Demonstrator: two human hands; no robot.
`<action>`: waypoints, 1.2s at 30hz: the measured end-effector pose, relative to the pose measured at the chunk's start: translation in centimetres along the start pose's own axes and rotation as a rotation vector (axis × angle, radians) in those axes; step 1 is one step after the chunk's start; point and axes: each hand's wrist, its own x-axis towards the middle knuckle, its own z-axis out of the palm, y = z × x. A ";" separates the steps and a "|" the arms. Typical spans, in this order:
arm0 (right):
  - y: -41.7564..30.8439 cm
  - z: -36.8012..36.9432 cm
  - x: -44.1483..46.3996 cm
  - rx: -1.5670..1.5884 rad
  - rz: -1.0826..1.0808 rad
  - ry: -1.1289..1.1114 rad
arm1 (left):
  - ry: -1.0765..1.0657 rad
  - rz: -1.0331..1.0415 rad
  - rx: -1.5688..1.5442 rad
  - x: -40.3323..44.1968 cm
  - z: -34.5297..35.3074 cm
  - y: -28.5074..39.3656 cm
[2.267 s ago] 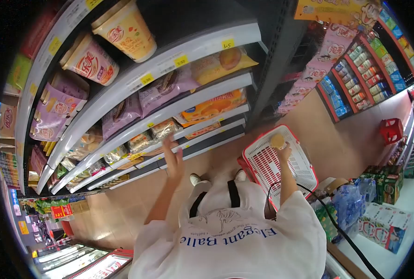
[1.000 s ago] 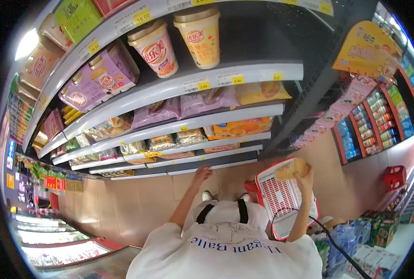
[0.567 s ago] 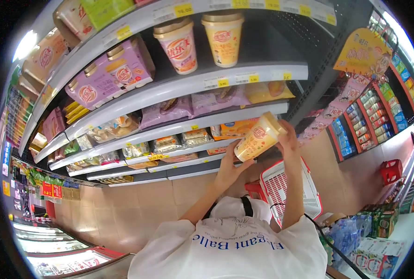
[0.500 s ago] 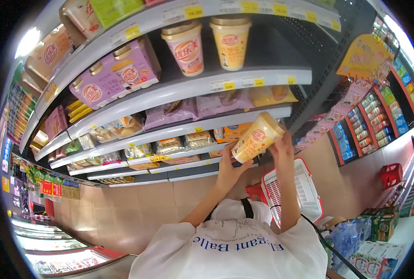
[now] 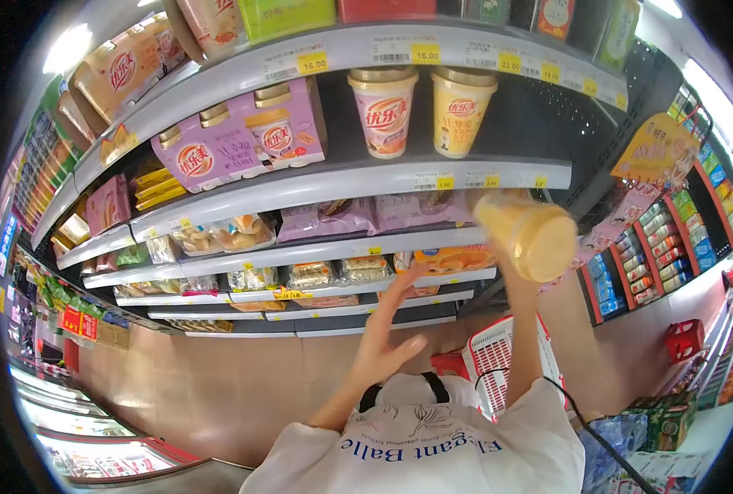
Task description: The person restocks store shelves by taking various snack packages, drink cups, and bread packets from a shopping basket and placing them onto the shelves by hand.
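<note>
A yellow paper drink cup point(image 5: 539, 239), blurred by motion, is tipped with its pale lid facing me. Behind it, my right hand point(image 5: 516, 282) grips the cup; most of its fingers are hidden by the cup. My left hand point(image 5: 389, 333) is apart from the cup, lower and to the left, fingers spread and thumb out, with nothing in it. Above, a pinkish cup point(image 5: 384, 115) and another yellow cup point(image 5: 460, 114) stand upright side by side on the shelf, near a purple multipack of cups point(image 5: 239, 140).
Purple snack bags point(image 5: 325, 221) and packaged food point(image 5: 313, 275) fill lower shelves, whose front edges are close to my hands. A red-and-white shopping basket point(image 5: 490, 362) stands on the floor below my right arm. A second rack point(image 5: 663, 214) is at right.
My left hand has let go of the cup and opened. With my right hand, the cup has moved right and turned lid-toward me. The view has shifted, showing more of the upper shelf.
</note>
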 end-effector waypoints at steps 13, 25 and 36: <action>5.2 0.3 12.9 0.120 -0.067 0.094 | 0.097 0.547 -0.961 -5.0 1.1 18.9; 5.3 -1.6 16.3 -0.092 0.206 -0.236 | 0.033 0.434 -0.751 -4.7 -0.8 20.2; 1.6 -2.9 10.0 -0.430 -0.219 0.095 | 0.098 0.386 -0.626 -3.7 -2.1 17.1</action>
